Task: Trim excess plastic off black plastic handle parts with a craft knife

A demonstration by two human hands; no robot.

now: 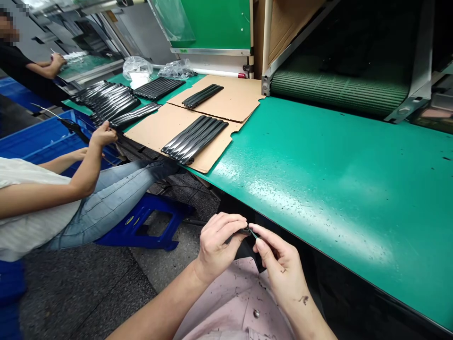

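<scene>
Low in front of me, my left hand (220,242) is closed around the end of a black plastic piece (244,230); most of it is hidden by my fingers. My right hand (279,264) pinches a thin, pointed blade (254,233) between thumb and forefinger. Its tip touches or nearly touches the end of the black piece. Both hands are close together above my lap, just off the near edge of the green table (336,165). Small dark shavings cling to my right wrist and my pink clothing (244,293).
Glossy black strips (196,137) lie in a row on cardboard (148,127), with a smaller group (202,96) behind. More are piled (106,99) farther left. A co-worker (38,198) sits at left beside a blue stool (148,222). A conveyor (339,89) stands behind the table.
</scene>
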